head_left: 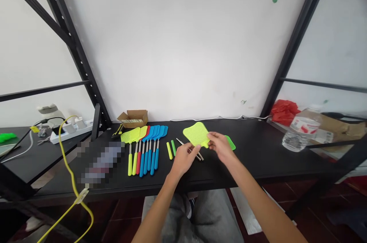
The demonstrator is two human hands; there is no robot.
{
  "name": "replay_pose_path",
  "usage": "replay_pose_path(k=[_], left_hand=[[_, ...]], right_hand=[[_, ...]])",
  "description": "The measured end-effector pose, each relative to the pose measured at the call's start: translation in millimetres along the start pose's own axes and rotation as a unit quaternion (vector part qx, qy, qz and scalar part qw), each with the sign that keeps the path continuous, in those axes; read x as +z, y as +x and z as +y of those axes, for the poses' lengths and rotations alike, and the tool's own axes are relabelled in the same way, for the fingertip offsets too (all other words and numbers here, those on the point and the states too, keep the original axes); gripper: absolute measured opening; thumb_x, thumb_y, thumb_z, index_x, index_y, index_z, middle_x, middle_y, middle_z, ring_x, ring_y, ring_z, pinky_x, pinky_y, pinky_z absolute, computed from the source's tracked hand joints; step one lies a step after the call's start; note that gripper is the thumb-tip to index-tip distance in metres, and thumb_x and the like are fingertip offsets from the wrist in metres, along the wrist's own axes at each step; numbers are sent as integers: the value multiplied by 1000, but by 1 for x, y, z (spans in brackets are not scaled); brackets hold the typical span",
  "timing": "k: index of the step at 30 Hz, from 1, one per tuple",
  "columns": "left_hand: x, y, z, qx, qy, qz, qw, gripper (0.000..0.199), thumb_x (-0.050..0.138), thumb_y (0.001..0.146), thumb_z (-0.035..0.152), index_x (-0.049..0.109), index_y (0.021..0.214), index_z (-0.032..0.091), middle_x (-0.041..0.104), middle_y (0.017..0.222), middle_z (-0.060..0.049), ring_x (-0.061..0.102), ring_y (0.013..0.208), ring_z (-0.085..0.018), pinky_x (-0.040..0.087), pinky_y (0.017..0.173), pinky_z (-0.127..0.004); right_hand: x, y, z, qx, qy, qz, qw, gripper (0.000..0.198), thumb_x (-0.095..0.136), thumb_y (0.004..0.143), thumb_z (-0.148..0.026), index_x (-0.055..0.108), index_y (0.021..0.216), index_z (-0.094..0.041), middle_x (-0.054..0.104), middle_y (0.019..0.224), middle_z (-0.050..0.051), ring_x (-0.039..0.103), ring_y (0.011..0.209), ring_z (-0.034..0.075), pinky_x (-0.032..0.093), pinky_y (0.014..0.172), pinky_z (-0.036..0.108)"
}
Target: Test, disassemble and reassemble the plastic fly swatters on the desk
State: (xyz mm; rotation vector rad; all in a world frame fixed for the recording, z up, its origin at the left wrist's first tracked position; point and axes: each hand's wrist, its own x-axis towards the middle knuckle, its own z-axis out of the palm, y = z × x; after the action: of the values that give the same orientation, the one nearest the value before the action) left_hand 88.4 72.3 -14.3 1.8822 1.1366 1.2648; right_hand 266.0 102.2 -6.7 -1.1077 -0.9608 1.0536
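I see a yellow-green mesh swatter head (196, 134) raised over the black table (258, 157), its right corner pinched in the fingers of the right hand (220, 145). The left hand (184, 157) touches its near edge, fingers bent close together; whether they grip, I cannot tell. Metal rods (201, 156) lie beside that hand, and leftward come two short handles (169, 151), then a row of swatters (149, 159).

A smooth white wall (183, 52) rises behind a flat black table (263, 151) between black metal posts (295, 42). Dark reddish floor tiles (126, 212) show below.
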Motion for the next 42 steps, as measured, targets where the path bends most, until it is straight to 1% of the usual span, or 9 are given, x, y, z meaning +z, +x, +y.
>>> replay_pose_path(k=[4,7,11,16,24,27,30,38,42], left_hand=[[3,-8,2,64,239,22,969,39,57,85,47,68,114,23,61,108,-11,57,99,-28,44,85,-38],[21,-4,-1,94,311,-6,946,42,57,85,47,64,121,26,52,129,-13,48,117,-35,41,95,-47],[35,2,-6,106,344,-48,932,31,56,86,44,70,102,21,57,119,-12,50,114,-32,43,95,-44],[25,-2,-6,129,338,-80,929,22,54,86,32,67,98,21,59,110,-8,53,106,-26,49,86,-34],[-22,-8,6,121,397,-31,909,27,51,89,38,65,104,22,63,109,-7,56,105,-24,43,93,-36],[-67,-10,4,-38,500,69,863,29,46,91,39,66,97,20,66,100,-10,60,99,-28,45,83,-37],[-98,-12,-2,-190,564,0,804,36,52,85,49,68,88,17,69,87,-14,65,87,-33,47,72,-40],[-94,-11,1,-184,586,-35,788,31,46,87,33,70,86,14,71,87,-17,68,85,-32,47,70,-38],[-87,-17,20,-166,575,-18,801,36,39,92,36,67,88,15,71,84,-15,68,84,-32,47,69,-37]], right_hand=[[-60,12,-13,-63,-113,96,987,29,63,73,-24,58,101,-17,63,64,-1,59,53,14,48,52,25],[-90,10,-14,-84,-386,123,911,27,54,78,-23,61,104,-19,67,73,3,65,69,21,49,67,31],[-94,-2,-4,-45,-604,140,783,29,48,83,-28,63,108,-22,67,90,9,63,89,29,45,73,36],[-84,-8,6,-78,-663,152,729,31,44,87,-39,64,104,-23,59,108,13,55,101,32,45,68,37],[-92,-10,8,-108,-638,153,747,39,41,89,-50,64,105,-23,58,106,11,54,98,31,44,66,36],[-91,-10,9,-115,-628,156,753,37,41,89,-49,64,104,-24,59,108,11,54,98,31,43,64,36],[-90,-8,11,-113,-621,159,759,36,43,88,-47,65,104,-24,59,108,10,54,96,30,43,63,35],[-87,-15,6,-197,-551,198,786,26,47,87,-39,67,93,-23,63,104,10,56,93,29,44,69,37],[-46,-34,-2,-275,-400,125,865,28,48,89,-38,67,92,-19,68,96,10,61,87,26,45,80,37]])
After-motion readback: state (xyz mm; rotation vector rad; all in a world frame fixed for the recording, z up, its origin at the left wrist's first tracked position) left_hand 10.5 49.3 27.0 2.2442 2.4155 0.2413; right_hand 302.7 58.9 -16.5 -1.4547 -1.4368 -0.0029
